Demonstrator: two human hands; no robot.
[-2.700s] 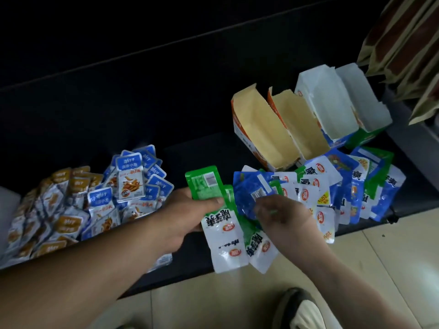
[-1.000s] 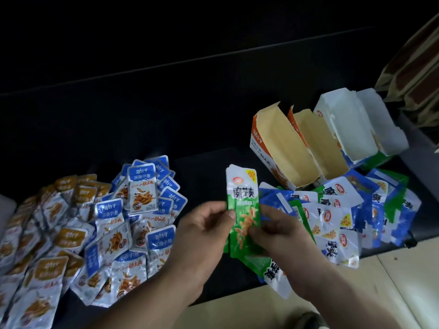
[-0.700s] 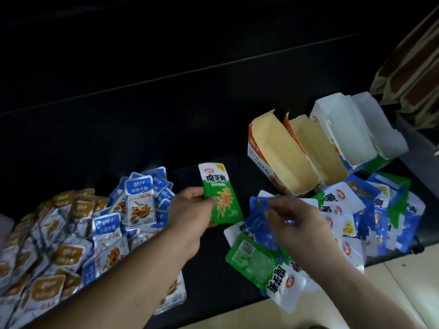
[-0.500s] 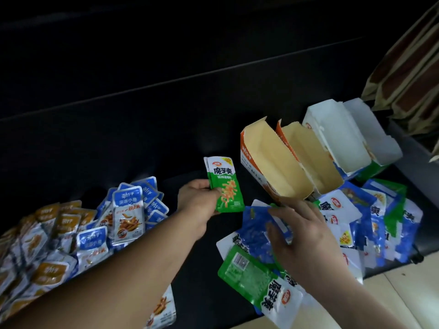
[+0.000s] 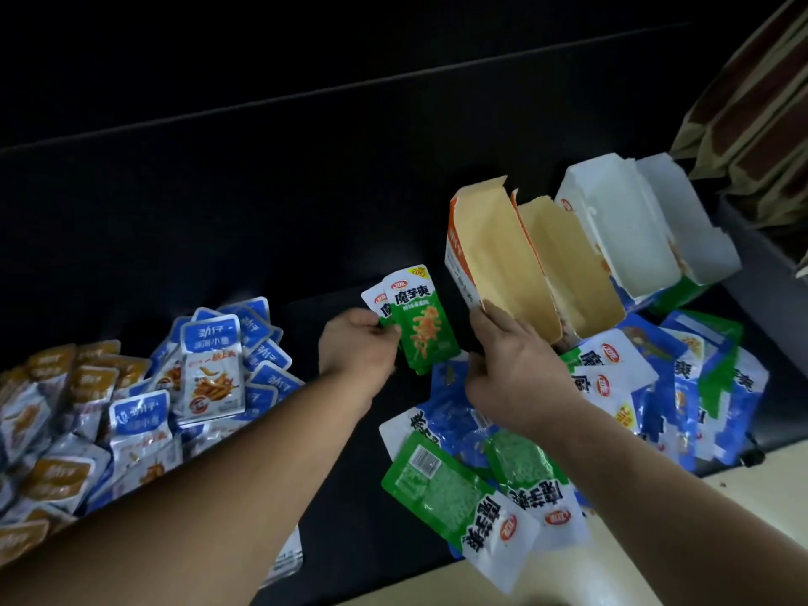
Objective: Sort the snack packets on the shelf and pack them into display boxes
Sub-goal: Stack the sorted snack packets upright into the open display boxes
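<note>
My left hand (image 5: 356,343) pinches two green snack packets (image 5: 419,325) upright above the dark shelf (image 5: 306,238). My right hand (image 5: 511,369) hovers just right of them, fingers relaxed, over a loose heap of blue and green packets (image 5: 664,387). Two more green packets (image 5: 441,487) lie face down at the shelf's front edge. Behind my right hand stand open display boxes: an orange one (image 5: 494,264), a second orange one (image 5: 568,273), then a white-lined blue one (image 5: 621,229) and a white-lined green one (image 5: 686,225).
A big pile of blue fish-snack packets (image 5: 210,369) and brown ones (image 5: 57,430) covers the shelf's left part. Brown and tan bags (image 5: 760,98) hang at the upper right. Pale floor tiles (image 5: 721,540) show below the shelf edge.
My left hand went from holding one green packet to two, fanned together. My right hand came up from the heap toward the held packets.
</note>
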